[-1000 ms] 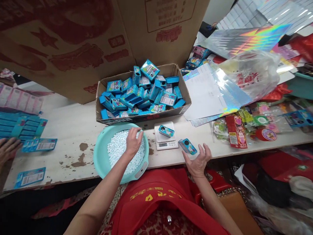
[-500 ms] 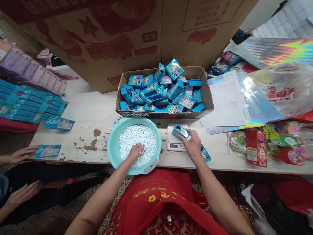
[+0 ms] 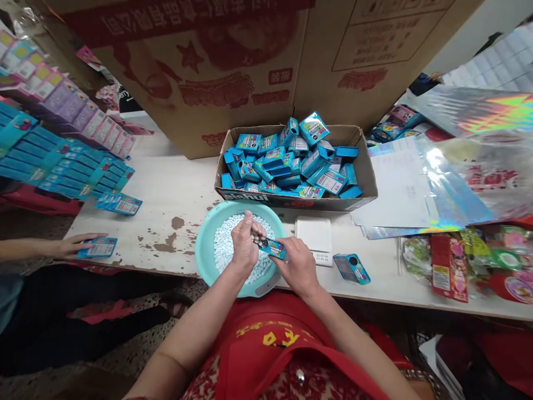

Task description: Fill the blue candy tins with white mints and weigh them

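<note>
My left hand (image 3: 246, 240) is curled round some small white candies, held against the open end of a small blue candy box (image 3: 275, 249). My right hand (image 3: 300, 265) grips that box, tilted over the right side of the turquoise basin (image 3: 204, 253). Loose white candies (image 3: 225, 244) fill the basin's bottom. A white digital scale (image 3: 313, 236) sits just right of the basin, its plate bare. To the right of the scale another blue candy box (image 3: 352, 269) with a dark round hole lies on the table.
Behind the basin stands a cardboard tray (image 3: 300, 203) heaped with blue boxes, backed by a large carton (image 3: 250, 72). A co-worker's hand (image 3: 77, 246) touches a blue box at left, near stacked boxes (image 3: 66, 166). Shiny sheets (image 3: 449, 194) and packaged sweets (image 3: 449, 266) lie right.
My left hand has risen from the candies in the basin. My right hand has carried the blue box left from the scale, and the two hands now meet over the basin.
</note>
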A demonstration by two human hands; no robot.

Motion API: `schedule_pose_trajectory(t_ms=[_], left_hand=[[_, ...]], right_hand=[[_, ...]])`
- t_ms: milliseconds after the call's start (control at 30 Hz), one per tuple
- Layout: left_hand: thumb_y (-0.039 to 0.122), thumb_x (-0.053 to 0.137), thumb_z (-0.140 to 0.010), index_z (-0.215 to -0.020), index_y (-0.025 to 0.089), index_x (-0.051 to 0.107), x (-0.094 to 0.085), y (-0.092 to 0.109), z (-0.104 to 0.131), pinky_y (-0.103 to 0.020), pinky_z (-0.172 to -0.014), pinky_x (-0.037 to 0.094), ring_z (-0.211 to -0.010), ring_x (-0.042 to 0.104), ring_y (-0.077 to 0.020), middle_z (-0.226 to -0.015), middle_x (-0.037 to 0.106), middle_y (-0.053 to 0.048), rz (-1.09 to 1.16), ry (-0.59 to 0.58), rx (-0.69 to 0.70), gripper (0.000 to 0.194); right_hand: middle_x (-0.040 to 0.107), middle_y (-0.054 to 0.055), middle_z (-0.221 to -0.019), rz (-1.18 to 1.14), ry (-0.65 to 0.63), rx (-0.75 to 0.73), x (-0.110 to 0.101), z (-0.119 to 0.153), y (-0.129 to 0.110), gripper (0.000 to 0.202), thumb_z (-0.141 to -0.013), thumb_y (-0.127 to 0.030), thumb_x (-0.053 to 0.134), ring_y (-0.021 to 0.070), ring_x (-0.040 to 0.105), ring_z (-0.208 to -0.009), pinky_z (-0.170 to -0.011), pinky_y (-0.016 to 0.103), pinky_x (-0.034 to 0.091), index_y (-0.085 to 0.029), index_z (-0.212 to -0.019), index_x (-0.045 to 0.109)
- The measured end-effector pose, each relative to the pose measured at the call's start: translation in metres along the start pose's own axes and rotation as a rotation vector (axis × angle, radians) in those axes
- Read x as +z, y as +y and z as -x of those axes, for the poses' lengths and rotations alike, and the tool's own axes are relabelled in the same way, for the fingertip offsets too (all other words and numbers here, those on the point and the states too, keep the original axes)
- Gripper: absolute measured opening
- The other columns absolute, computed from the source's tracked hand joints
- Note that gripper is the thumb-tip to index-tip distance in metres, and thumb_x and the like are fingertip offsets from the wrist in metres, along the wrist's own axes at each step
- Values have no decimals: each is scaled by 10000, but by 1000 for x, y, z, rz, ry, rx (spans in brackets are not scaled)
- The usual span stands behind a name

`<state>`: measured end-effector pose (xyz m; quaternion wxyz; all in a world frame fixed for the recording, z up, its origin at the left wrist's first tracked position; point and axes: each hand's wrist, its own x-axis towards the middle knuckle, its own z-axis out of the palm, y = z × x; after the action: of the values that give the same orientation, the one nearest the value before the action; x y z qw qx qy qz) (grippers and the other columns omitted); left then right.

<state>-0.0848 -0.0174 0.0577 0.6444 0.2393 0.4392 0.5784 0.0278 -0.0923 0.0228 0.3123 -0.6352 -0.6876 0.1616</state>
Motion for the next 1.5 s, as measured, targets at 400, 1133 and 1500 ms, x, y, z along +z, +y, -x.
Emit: schedule_pose_trajectory(t_ms=[400,1133,1500], left_hand=[[589,624,-741,-534,178,355,-4,-1,-9,-184,-367,201,-373,271,-38,-467,294,72,-37,57,12,533],[478,405,-861,-1082,182,612,-114,-45,-22,-365,-893,460,-1029,604,-247,-1103,663,-81,-1592,-436,94,424],[418,422,-874,-1026,190,633,-98,-39,-39,-332,-854,464,-975,619,-245,-1051,663,-86,-1612,-413,235,346]], right_hand=[[628,71,-922,-70,30,42,0,-2,3,248,-817,-296,642,238,572,-862,-740,349,466,-192,-1035,589],[544,141,-1199,59,431,222,-27,33,131,532,-848,-473,585,257,506,-1129,-910,429,460,-192,-1278,448],[553,180,-1088,350,506,551,-20,120,164,771,-741,-753,487,322,472,-1057,-921,485,351,-116,-1176,499]])
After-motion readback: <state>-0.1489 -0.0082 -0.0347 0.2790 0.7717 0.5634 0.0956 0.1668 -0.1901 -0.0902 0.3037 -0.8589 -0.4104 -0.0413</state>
